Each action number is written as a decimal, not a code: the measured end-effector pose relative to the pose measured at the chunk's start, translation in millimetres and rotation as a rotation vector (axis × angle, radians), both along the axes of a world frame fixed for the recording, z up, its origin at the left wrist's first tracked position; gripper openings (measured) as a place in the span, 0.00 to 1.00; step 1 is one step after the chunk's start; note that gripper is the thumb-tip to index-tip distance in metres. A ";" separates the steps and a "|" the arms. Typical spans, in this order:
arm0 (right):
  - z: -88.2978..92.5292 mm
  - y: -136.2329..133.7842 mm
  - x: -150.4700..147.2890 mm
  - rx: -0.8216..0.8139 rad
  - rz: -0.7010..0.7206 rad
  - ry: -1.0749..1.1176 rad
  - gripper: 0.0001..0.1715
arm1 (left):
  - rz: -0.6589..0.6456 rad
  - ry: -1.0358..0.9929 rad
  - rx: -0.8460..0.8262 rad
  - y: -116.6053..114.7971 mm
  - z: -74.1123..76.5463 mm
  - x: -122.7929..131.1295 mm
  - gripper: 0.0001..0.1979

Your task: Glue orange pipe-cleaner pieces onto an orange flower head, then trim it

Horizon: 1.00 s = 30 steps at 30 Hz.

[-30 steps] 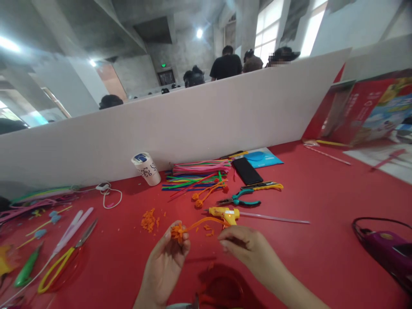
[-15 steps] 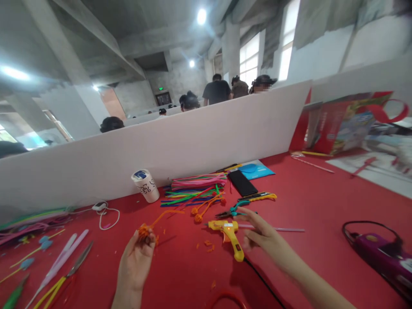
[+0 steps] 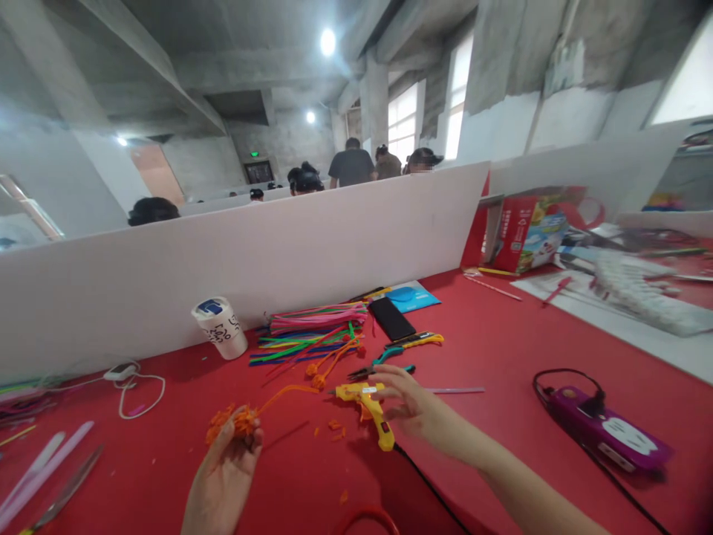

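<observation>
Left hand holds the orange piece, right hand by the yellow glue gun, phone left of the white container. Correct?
No: the phone lies right of the white container, per the head view. Left hand holds the orange piece, right hand by the yellow glue gun: fine.

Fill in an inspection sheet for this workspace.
Surface: red tabletop, orange scraps scattered.
Job's things: orange piece with a long stem; yellow glue gun lying on the tabletop.
Clutter: pipe cleaners, pliers, phone, cutter knife, white container.
Hands: left hand holds the orange piece; right hand open by the glue gun, contact unclear.
Cables: black cord from the glue gun; white cord, looped; purple power strip, plug inserted.
Surroundings: white partition, people beyond.
</observation>
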State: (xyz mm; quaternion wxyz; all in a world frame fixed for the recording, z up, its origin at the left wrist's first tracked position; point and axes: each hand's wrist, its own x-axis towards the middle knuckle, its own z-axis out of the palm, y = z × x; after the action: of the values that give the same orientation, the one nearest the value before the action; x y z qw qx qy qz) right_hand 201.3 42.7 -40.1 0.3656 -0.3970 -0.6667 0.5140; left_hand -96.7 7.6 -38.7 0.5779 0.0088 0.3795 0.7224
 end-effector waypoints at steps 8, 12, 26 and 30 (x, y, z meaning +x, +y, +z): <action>-0.6 8.4 -18.9 -0.025 -0.201 -0.534 0.14 | -0.048 0.030 -0.024 -3.7 5.4 9.0 0.22; -18.4 19.0 -24.6 -0.069 -0.267 -0.763 0.18 | -0.089 0.015 -0.005 -6.4 3.1 16.4 0.21; -11.7 19.1 -6.6 -0.149 -0.304 -0.052 0.20 | -0.396 -0.088 0.155 -24.4 -2.7 38.3 0.07; 3.9 -0.5 -11.3 -0.333 -0.172 0.126 0.16 | -0.461 0.010 0.201 -30.1 1.2 39.5 0.11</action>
State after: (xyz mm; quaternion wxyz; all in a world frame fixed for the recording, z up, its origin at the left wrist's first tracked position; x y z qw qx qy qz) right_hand 190.0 42.2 -36.2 0.3785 -0.4746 -0.5118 0.6079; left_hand -57.2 -22.5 -37.6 0.7216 0.1561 0.2965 0.6058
